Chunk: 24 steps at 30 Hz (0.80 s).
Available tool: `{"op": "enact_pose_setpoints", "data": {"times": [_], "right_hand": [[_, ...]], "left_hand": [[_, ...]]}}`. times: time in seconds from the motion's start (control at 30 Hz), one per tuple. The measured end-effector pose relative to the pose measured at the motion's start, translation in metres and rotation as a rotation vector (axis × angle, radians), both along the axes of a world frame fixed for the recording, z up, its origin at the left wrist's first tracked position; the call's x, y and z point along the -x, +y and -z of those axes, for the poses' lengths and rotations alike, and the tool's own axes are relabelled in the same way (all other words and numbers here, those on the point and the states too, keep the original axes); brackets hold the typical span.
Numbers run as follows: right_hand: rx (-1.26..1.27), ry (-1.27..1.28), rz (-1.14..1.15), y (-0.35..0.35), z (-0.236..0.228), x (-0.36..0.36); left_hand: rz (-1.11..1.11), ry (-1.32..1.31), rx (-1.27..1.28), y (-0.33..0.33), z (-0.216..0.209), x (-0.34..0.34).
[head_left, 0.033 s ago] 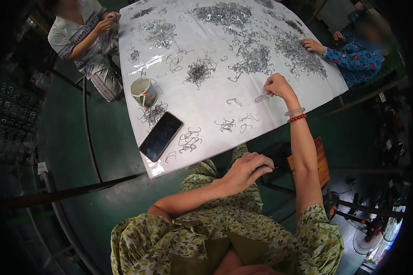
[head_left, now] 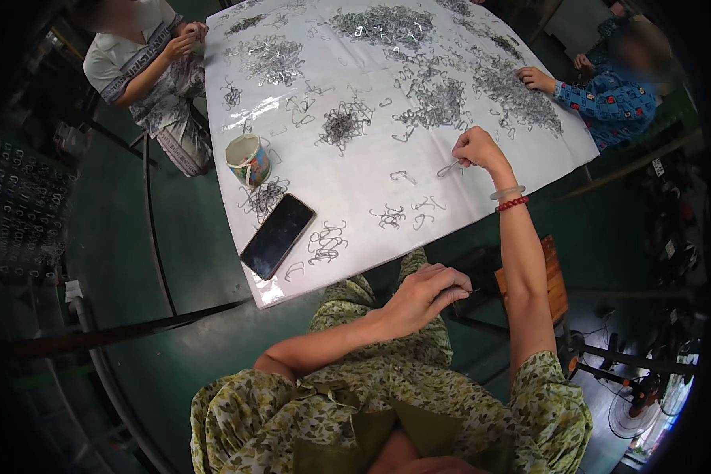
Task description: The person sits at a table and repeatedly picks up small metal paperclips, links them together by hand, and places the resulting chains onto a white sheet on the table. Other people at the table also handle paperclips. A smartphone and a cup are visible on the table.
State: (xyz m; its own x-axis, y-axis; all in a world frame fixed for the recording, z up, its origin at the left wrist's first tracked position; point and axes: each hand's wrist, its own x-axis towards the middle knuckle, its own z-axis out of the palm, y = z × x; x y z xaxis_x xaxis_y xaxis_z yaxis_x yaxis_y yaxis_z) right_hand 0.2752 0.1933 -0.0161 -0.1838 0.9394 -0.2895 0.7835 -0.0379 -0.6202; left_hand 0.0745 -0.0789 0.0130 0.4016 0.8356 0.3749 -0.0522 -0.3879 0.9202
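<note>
Landmark: the phone (head_left: 278, 235). To its right and farther out, over the surface (head_left: 354, 188), a bent wire piece (head_left: 448, 168) is pinched in the right hand's (head_left: 478, 148) grip. To its lower right, off the surface, the left hand's (head_left: 428, 294) fingertips are together, apparently on a thin piece (head_left: 475, 290), unidentifiable. Step judged: single-piece handling; a steady pinch is called for next.

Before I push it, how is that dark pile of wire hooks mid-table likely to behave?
The dark pile would probably snag and drag together, as its bent ends overlap. Its pieces look light but stiff: thin wire holding its curves. The outer ones may slide easily on the smooth, shiny tabletop.
</note>
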Motion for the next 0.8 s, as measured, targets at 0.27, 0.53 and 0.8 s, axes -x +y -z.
{"op": "enact_pose_setpoints", "data": {"times": [0.27, 0.53, 0.8], "right_hand": [[-0.276, -0.096, -0.059, -0.013, 0.002, 0.003], [-0.398, -0.149, -0.081, -0.039, 0.004, 0.020], [-0.592, -0.134, -0.180, -0.030, 0.023, 0.033]], "left_hand": [[0.018, 0.008, -0.009, -0.007, 0.003, -0.002], [0.031, -0.009, -0.021, -0.008, 0.001, -0.002], [0.006, -0.025, -0.004, -0.008, 0.002, -0.002]]}}
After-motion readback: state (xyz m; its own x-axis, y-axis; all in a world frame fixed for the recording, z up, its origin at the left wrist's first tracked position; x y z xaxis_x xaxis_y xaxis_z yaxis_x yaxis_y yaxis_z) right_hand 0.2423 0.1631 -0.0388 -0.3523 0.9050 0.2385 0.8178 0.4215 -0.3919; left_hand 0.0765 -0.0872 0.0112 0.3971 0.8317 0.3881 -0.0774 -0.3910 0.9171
